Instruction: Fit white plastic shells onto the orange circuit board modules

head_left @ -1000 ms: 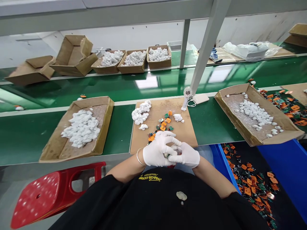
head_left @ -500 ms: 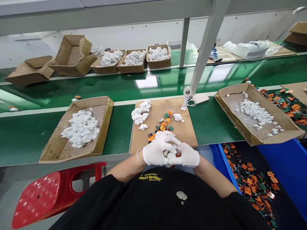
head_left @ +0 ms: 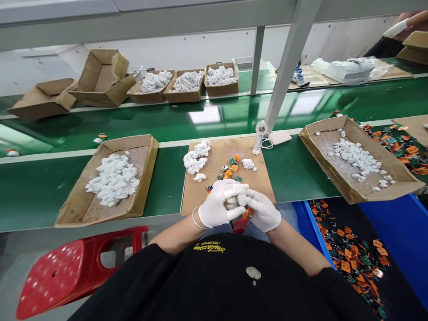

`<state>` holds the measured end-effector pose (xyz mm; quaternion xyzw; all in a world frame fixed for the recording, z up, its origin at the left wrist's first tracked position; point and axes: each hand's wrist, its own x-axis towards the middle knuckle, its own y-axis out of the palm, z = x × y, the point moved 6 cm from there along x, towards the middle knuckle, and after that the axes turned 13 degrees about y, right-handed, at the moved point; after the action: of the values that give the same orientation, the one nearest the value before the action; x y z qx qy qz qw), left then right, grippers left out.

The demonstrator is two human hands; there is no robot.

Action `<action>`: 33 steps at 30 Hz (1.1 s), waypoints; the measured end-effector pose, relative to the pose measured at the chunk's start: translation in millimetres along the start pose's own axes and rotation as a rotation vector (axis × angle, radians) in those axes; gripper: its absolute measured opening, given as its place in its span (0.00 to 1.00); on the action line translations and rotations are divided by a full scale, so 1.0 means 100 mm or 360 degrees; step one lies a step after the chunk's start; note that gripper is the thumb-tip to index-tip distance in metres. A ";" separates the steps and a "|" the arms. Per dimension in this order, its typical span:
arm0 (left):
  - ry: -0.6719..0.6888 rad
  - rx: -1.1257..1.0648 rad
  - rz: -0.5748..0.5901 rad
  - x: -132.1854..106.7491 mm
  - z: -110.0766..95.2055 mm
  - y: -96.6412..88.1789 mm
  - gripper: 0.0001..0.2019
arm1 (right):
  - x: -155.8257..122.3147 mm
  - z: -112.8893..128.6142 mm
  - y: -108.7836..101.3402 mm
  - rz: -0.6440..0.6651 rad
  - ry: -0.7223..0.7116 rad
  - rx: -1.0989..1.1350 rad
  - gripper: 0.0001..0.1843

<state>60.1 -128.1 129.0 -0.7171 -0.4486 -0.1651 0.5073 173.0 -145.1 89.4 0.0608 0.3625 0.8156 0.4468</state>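
— Green conveyor belt [head_left: 163, 187] underneath?
— Yes, with a flat brown cardboard sheet [head_left: 259, 183] at its near edge, probably for easy reach; open belt on both sides of that sheet.
— Fingers?
— White-gloved left hand [head_left: 216, 207] and white-gloved right hand [head_left: 262, 211] above that sheet's near edge, fingers [head_left: 230, 189] curled together, clamped on a small white lump [head_left: 232, 203], an orange tag [head_left: 248, 214] just below.

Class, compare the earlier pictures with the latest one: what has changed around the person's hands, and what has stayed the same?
The left hand and right hand have drawn slightly apart from their clasp, opening around a white piece, and an orange tag now shows below them. A co-worker's gloved hand has come into view at the top right. The cardboard trays and the cardboard sheet stayed as they were.
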 end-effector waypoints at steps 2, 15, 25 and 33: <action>-0.0035 0.0082 0.0007 -0.03 0.02 0.01 0.25 | 0.00 -0.02 0.01 -0.0013 0.0004 0.0047 0.18; 0.0325 0.0232 -0.0117 0.06 -0.17 -0.06 0.13 | -0.03 0.01 -0.01 -0.0047 -0.0127 -0.0230 0.22; 0.0103 0.0038 0.0167 0.07 -0.10 -0.01 0.17 | -0.09 -0.03 -0.04 -0.0190 0.0133 -0.0532 0.23; 0.0303 -0.0078 0.0249 0.03 -0.02 0.02 0.18 | -0.11 0.00 0.02 -0.0245 0.0070 -0.0777 0.15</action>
<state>63.7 -128.5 130.0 -0.7431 -0.3370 -0.2031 0.5412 178.2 -153.7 93.0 -0.0945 0.1680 0.8438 0.5009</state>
